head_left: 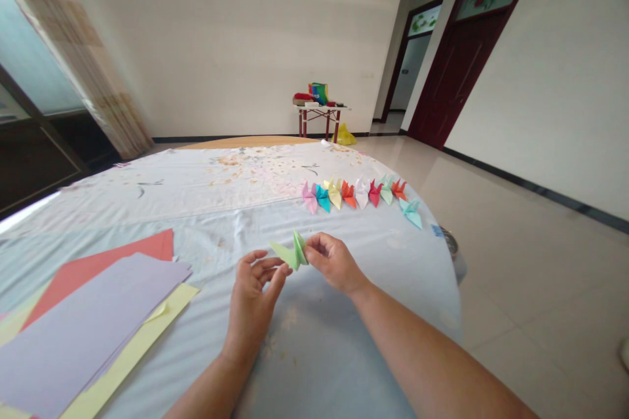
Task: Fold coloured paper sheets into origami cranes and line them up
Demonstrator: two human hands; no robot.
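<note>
A small folded light-green paper figure (293, 253) is held just above the table's pale cloth (206, 209). My right hand (333, 263) pinches its right side between thumb and fingers. My left hand (255, 288) is at its left, fingertips touching the figure's lower edge, the other fingers loosely spread. Beyond my hands, several folded paper figures (356, 194) in pink, blue, yellow, orange, white, red and green stand in a row near the table's far right edge.
Large sheets of coloured paper (83, 321), lilac over red and yellow, lie at the near left. The table edge drops off at the right to a tiled floor (531, 262). A small red-legged table (319, 111) with items stands by the far wall.
</note>
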